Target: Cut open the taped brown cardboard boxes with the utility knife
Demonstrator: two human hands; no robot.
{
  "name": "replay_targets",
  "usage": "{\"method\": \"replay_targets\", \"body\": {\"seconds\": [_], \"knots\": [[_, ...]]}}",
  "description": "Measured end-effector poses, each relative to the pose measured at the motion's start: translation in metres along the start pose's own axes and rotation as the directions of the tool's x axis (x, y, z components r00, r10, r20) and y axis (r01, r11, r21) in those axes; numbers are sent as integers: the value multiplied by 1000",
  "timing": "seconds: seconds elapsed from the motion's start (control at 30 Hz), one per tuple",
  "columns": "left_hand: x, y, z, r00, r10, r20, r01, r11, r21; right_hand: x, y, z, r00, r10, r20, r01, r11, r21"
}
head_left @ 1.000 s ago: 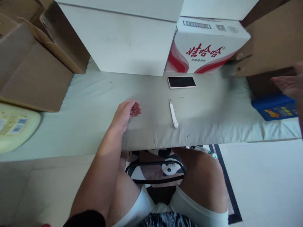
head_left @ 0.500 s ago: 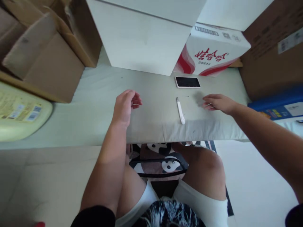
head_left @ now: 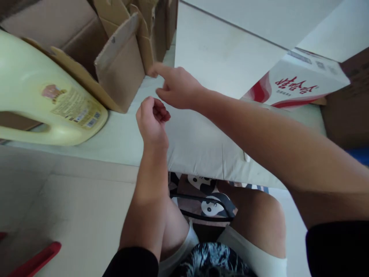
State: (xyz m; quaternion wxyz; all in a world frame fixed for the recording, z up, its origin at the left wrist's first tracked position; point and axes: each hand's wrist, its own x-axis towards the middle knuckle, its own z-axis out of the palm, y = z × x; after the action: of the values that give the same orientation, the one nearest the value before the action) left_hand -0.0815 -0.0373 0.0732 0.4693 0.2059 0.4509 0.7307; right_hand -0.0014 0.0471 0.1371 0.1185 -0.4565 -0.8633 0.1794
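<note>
My left hand (head_left: 152, 121) hovers over the pale cloth-covered surface (head_left: 198, 142), its fingers loosely curled with a gap to the thumb and nothing visible in it. Just beyond it is my right hand (head_left: 180, 87), reaching across to the left. Its index finger is stretched toward the cardboard boxes and the thumb stands apart; nothing shows in it. I cannot tell whether the fingertip touches a box. One end of a slim white handled tool (head_left: 246, 157) peeks out below my right forearm, which covers the rest. The phone seen earlier is hidden behind that arm.
Open cardboard boxes (head_left: 121, 69) stand at the back left, beside a large pale yellow jug (head_left: 66, 104). A white cabinet (head_left: 219, 50) and a red-and-white carton (head_left: 300, 84) fill the back. Lower left shows a red object (head_left: 37, 259).
My right hand has swung from the right side across to the left, past my left hand. The view has turned left, showing more of the jug and boxes. My left hand remains loosely curled.
</note>
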Motion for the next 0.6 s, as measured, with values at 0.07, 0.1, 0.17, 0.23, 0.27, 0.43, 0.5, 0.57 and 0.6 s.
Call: {"method": "replay_targets", "body": {"seconds": [0.07,0.1,0.17,0.23,0.27,0.43,0.5,0.57,0.6], "knots": [[3,6,-3,998,33,-61,-35,999,-25,23,-32,4,995,-102,24,101,995,23],[5,8,-5,995,45,-88,-47,999,-20,33,-44,7,988,-145,50,144,989,24],[9,12,-10,989,62,-138,-62,998,4,47,-60,15,975,-196,101,196,981,9],[12,13,-15,983,61,-174,-58,998,23,53,-67,22,979,-172,110,176,984,-32],[13,13,-18,981,52,-185,-47,998,28,53,-67,24,985,-145,95,150,988,-45],[9,15,-22,885,282,-371,-245,959,145,26,-36,16,998,-56,-8,56,998,-41],[1,18,-19,687,576,-443,-502,817,283,4,-10,10,997,-26,-75,25,1000,-8],[-5,22,-15,531,718,-450,-631,689,356,-22,19,5,984,19,-178,-10,999,51],[-7,22,-13,523,720,-456,-635,686,355,-38,33,3,969,51,-244,-27,995,101]]}}
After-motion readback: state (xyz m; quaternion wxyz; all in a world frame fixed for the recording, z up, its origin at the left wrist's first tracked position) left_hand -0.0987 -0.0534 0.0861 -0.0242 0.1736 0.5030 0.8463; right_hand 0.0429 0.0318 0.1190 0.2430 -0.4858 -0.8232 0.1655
